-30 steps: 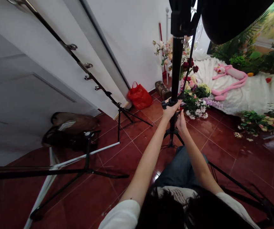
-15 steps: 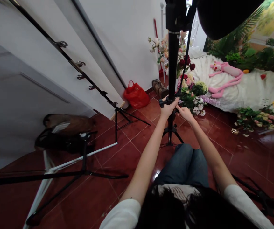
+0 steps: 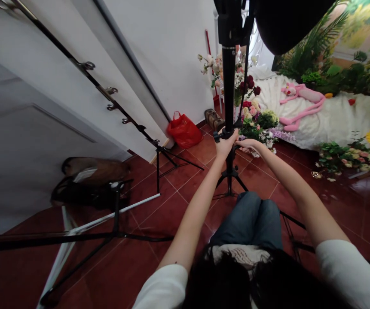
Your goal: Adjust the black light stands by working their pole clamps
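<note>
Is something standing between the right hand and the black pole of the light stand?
No, nothing visible stands between them. The right hand reaches in from the right, its fingers close to the pole, just beside the left hand, which grips it.

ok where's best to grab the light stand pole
Probably the slim black pole just above its clamp collar, coming from your side like your left hand: it stands upright, and the collar gives a ledge under your grip.

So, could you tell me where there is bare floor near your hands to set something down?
Red tiles lie bare between the light stand and the red plastic bag, and right of the stand's base. It is crowded at the flowers beyond the right hand.
</note>
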Demonstrator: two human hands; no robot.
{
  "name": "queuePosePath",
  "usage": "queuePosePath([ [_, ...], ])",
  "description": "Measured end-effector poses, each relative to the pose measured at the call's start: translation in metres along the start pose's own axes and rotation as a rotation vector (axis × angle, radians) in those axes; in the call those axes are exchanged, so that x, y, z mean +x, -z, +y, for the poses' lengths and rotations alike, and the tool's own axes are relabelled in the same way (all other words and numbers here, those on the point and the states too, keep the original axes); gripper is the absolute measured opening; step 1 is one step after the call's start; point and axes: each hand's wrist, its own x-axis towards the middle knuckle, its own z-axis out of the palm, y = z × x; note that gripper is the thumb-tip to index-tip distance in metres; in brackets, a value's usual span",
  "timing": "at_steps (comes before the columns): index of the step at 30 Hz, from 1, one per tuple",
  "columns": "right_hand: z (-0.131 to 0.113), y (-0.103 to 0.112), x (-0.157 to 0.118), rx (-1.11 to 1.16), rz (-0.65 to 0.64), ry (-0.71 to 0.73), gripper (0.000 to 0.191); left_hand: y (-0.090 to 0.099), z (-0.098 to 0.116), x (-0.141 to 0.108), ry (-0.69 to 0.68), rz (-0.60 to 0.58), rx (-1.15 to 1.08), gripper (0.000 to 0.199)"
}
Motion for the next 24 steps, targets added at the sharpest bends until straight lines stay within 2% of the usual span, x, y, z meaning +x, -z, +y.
queuePosePath([
  [3,0.005,-0.005,-0.016,0.180,-0.043,-0.051,0.052,0.006,0.000,-0.012,0.014,0.069,0.085,0.038],
  [5,0.025,-0.011,-0.042,0.370,-0.004,0.022,0.052,0.007,0.001,-0.033,-0.008,0.178,0.186,0.040],
  [8,0.083,-0.013,-0.109,0.542,0.058,0.120,0.056,-0.010,-0.003,-0.083,-0.114,0.448,0.318,0.042],
  [9,0.107,-0.013,-0.138,0.596,0.131,0.146,0.057,-0.023,-0.006,-0.102,-0.140,0.497,0.363,0.042],
  [10,0.131,-0.012,-0.169,0.650,0.219,0.156,0.059,-0.040,-0.010,-0.122,-0.142,0.495,0.385,0.042],
  [11,0.155,-0.011,-0.201,0.709,0.342,0.141,0.060,-0.061,-0.013,-0.140,-0.139,0.423,0.368,0.044],
  [12,0.177,-0.011,-0.234,0.769,0.466,0.096,0.061,-0.085,-0.015,-0.159,-0.110,0.294,0.300,0.040],
  [13,0.196,-0.011,-0.267,0.824,0.601,0.043,0.061,-0.112,-0.014,-0.176,-0.054,0.102,0.202,0.034],
  [15,0.227,-0.009,-0.334,0.922,0.873,-0.068,0.061,-0.170,-0.005,-0.211,0.121,-0.410,-0.045,0.023],
  [17,0.250,-0.007,-0.398,1.009,1.136,-0.125,0.059,-0.228,0.017,-0.245,0.309,-0.929,-0.264,0.021],
  [18,0.259,-0.005,-0.428,1.052,1.258,-0.125,0.059,-0.255,0.031,-0.262,0.370,-1.134,-0.350,0.023],
  [19,0.268,-0.004,-0.457,1.091,1.372,-0.111,0.059,-0.279,0.045,-0.279,0.399,-1.289,-0.423,0.026],
  [21,0.282,-0.003,-0.504,1.164,1.547,-0.085,0.061,-0.321,0.075,-0.312,0.377,-1.468,-0.536,0.030],
  [22,0.289,-0.004,-0.522,1.206,1.586,-0.086,0.063,-0.338,0.088,-0.329,0.350,-1.521,-0.578,0.033],
  [24,0.302,-0.010,-0.544,1.330,1.542,-0.117,0.064,-0.365,0.109,-0.362,0.316,-1.605,-0.623,0.040],
])
